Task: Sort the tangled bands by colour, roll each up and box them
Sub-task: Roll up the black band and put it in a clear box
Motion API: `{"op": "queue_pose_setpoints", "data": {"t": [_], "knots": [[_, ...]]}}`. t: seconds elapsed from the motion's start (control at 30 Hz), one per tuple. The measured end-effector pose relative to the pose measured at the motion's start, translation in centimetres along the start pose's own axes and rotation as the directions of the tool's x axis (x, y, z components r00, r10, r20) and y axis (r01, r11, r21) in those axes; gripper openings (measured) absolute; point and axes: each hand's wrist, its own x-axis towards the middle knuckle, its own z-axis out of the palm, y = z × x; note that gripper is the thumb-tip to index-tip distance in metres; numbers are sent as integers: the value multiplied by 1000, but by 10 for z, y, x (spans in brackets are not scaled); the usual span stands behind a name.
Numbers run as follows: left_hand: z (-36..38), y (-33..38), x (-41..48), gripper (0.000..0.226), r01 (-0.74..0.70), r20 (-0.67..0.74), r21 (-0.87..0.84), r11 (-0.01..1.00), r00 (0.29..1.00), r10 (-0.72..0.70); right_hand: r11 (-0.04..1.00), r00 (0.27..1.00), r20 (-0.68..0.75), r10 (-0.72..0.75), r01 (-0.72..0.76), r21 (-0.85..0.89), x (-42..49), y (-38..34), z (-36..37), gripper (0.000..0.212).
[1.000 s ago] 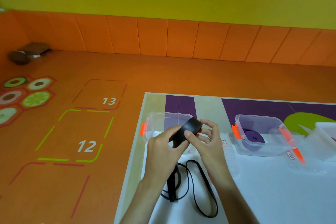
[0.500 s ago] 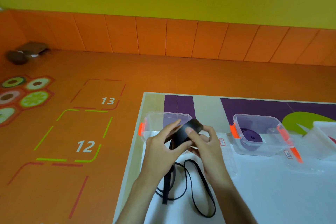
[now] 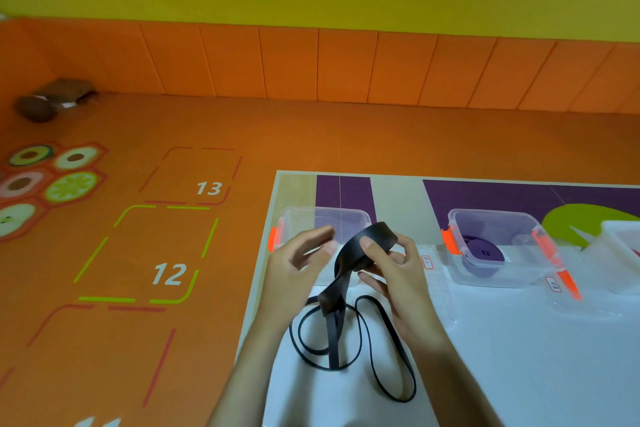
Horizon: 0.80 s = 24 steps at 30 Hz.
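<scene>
With right hand (image 3: 391, 274) pinching the part-rolled black band (image 3: 363, 250) and left hand (image 3: 298, 267) loose beside it, looks halfway-ish: purple band (image 3: 483, 251) already boxed.

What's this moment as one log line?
step: rolling | right hand: pinches black band | left hand: open beside it | tail: loose on table | purple band: in box

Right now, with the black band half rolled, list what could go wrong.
1. Only the right hand pinches the rolled black band; the left hand looks open beside it, so the coil could spring loose.
2. The band's loose tail lies in crossing loops on the table; it may twist or snag while winding.
</scene>
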Motion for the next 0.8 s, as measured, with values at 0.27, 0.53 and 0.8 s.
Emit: {"op": "queue_pose_setpoints", "data": {"t": [0.27,0.53,0.8], "knots": [[-27,-62,7,23,295,-8,82,952,955,-295,1000,1000,6,20,-20,6,-5,-9,-3,44],[0,-88,6,11,617,124,187,765,757,-641,992,993,113,-18,32,-126,-6,-8,-10,41],[11,-106,-10,24,744,271,204,636,581,-767,970,987,161,-13,52,-239,-4,-7,-15,49]]}}
